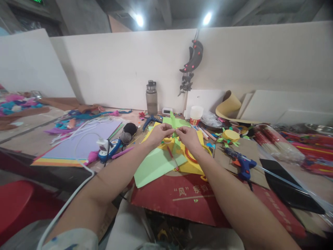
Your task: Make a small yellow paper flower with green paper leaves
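Both of my hands meet over the middle of the table. My left hand pinches a narrow green paper strip from the left, and my right hand pinches it from the right. The strip stands upright between the fingertips, which hide part of it. Below lie light green paper sheets and yellow paper. A pencil rests across the green sheet. Near my right wrist is a yellow ring-shaped roll, partly covered by the arm.
A blue glue gun lies right on cardboard, beside a yellow paper turtle-like shape. A water bottle and paper cup stand at the back. Left are a power strip, a white cable and purple sheets.
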